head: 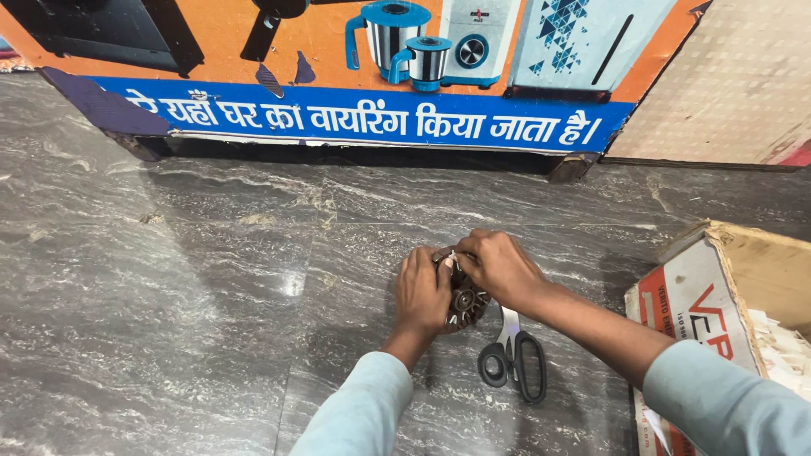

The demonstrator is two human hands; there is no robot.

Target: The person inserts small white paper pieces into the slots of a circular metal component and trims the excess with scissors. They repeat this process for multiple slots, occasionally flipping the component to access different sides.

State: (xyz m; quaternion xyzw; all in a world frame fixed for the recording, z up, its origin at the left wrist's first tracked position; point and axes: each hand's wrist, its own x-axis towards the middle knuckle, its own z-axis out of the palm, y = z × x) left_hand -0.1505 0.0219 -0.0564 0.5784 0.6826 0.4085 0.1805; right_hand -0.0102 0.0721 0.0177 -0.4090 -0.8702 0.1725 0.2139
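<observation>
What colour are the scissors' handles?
Black. The scissors lie on the grey floor beside the right hand, clearest in the head view.

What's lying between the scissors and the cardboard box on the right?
In the head view, only the right forearm crosses above; the stone floor between scissors and cardboard box is bare.

A long signboard [355,76] is propped along the far edge of the grey floor, orange above with pictured appliances (a blue band below). At the right, an open cardboard box [718,304] is seen, white and red.
</observation>
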